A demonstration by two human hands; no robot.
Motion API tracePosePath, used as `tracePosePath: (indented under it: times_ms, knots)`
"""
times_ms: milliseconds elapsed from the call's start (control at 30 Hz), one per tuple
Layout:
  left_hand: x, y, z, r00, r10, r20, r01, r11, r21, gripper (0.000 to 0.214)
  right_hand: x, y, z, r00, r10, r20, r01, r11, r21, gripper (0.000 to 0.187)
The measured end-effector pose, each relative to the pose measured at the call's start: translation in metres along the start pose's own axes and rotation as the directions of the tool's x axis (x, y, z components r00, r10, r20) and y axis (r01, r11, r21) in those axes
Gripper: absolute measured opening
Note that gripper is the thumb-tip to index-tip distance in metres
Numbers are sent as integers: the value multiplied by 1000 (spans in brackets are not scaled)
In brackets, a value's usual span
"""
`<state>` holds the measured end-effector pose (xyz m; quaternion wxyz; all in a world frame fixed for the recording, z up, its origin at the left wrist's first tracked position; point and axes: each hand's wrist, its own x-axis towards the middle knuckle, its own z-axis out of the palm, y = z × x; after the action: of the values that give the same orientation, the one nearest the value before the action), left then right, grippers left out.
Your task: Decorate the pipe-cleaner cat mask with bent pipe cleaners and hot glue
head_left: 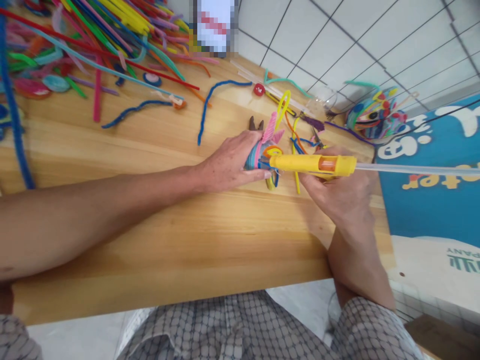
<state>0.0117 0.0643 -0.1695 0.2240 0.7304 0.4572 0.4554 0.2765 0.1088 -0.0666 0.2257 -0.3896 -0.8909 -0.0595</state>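
Observation:
My left hand (228,162) is closed around a small craft figure wrapped in blue and pink pipe cleaners (255,154). Pink ear-like pieces (270,131) and a yellow loop (284,104) stick up from it, and an orange-and-yellow ring sits on its side. My right hand (339,197) grips a yellow hot glue gun (294,163), its nozzle touching or very close to the figure. A long clear glue stick (412,169) runs out of the gun's back end to the right. The gun's handle and trigger are mostly hidden by my fingers.
Many coloured pipe cleaners (112,30) lie heaped at the back left. Loose blue ones (210,97) rest mid-table. Behind my hands are scissors (318,140) and a red round piece (258,89). A pipe-cleaner-covered object (375,115) stands near the tiled wall, beside a blue printed sheet (431,200).

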Motion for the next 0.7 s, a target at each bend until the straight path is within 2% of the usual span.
tracePosePath:
  times_ms: [100, 233, 333, 533, 700]
  knots:
    - [0, 0, 0, 1000, 0, 1, 0, 1000, -6, 56, 0, 0, 2, 1000, -2, 12, 2, 1000, 20, 12]
    - [0, 0, 1, 1000, -1, -6, 1, 1000, 0, 58, 0, 1, 2, 997, -73, -30, 72, 997, -20, 13]
    - [-1, 1, 0, 1000, -7, -7, 8, 1000, 16, 60, -1, 1, -1, 992, -127, -15, 126, 991, -42, 14]
    - [-1, 3, -2, 1000, 5, 12, -6, 998, 55, 55, -14, -2, -4, 977, -215, -5, 215, 976, 27, 12]
    - [-3, 2, -1, 1000, 17, 5, -18, 999, 48, 54, -30, 5, -2, 948, -303, -102, 310, 949, 56, 23]
